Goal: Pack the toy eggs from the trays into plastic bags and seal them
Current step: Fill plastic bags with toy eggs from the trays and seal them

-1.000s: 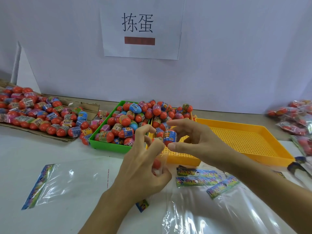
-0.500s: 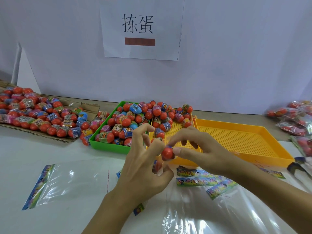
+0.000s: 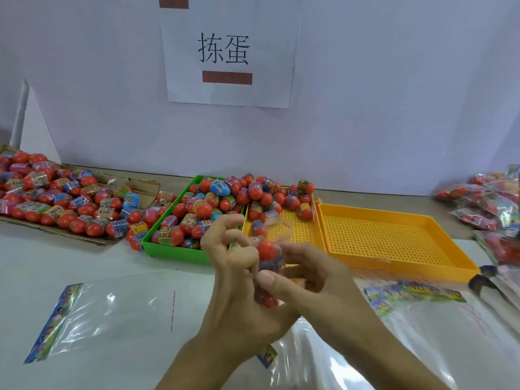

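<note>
- We saw the red-capped plastic toy egg (image 3: 266, 250) at centre frame, above the near edge of the counter, its red end up and its wrapped lower half down, so its long axis stood roughly upright, tilted a little; blur made the exact tilt hard to read.
- It sat inside the mouth of a small clear plastic bag (image 3: 270, 280), with at least one more red egg (image 3: 267, 301) lower in the same bag.
- Our left hand (image 3: 239, 282) gripped the bag, fingers curled round it from the left.
- Our right hand (image 3: 306, 280) pinched the bag and egg from the right, thumb across the front.
- We judged the task to be well under way but far from finished: sealed bags of eggs (image 3: 484, 204) lay piled at the right, and one perforated yellow plastic tray (image 3: 394, 235) held nothing.
- Much remained: the green plastic tray (image 3: 174, 250) was heaped with eggs, the second yellow tray (image 3: 292, 229) held some at its far end, and a flat brown cardboard sheet (image 3: 140, 187) at the left carried many more.
- Flat clear bags with printed headers (image 3: 112, 313) lay on the white counter (image 3: 33, 266), unfilled.
- The bag in hand was not yet sealed.
</note>
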`<action>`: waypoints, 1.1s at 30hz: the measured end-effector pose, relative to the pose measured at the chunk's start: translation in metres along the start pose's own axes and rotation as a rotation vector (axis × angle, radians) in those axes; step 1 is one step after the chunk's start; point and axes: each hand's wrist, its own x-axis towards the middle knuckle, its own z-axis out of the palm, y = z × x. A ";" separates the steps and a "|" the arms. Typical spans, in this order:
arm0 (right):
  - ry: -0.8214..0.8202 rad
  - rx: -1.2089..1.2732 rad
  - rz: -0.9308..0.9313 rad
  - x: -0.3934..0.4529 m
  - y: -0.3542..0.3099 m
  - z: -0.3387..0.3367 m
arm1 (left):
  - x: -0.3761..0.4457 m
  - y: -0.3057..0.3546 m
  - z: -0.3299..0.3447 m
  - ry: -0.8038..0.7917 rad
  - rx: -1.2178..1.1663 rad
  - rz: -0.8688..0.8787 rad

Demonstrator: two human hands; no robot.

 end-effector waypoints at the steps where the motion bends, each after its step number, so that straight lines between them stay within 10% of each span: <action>1: 0.028 0.049 -0.035 -0.003 0.000 0.003 | -0.001 0.003 0.003 -0.042 -0.019 0.003; 13: 0.174 0.344 -0.011 -0.001 0.013 -0.017 | -0.008 0.000 -0.015 -0.467 -0.561 -0.572; 33: 0.250 0.195 -0.123 -0.005 0.018 -0.025 | -0.005 0.018 -0.007 -0.445 -0.432 -0.640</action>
